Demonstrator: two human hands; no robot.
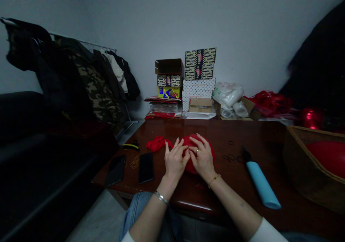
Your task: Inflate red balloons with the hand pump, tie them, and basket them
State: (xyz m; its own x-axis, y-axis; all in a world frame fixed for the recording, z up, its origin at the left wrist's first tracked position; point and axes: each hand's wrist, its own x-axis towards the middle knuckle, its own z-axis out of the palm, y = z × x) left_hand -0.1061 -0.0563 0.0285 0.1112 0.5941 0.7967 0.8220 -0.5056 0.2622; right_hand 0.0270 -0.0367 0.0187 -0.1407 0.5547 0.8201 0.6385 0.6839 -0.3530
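An inflated red balloon [210,151] lies on the dark wooden table [205,130] in front of me. My left hand [175,161] and my right hand [202,157] both rest on its near side, fingers pinching together at the balloon's neck between them. The neck itself is hidden by my fingers. A small heap of limp red balloons [156,143] lies just left of my left hand. A light blue hand pump [260,181] with a black nozzle lies to the right of my right hand.
Two black phones [146,167] [115,170] and some rubber bands [134,161] lie at the table's left end. A wicker basket [302,163] holding a red balloon stands at the right. Boxes [199,78] and bags are stacked behind the table; coats hang at the left.
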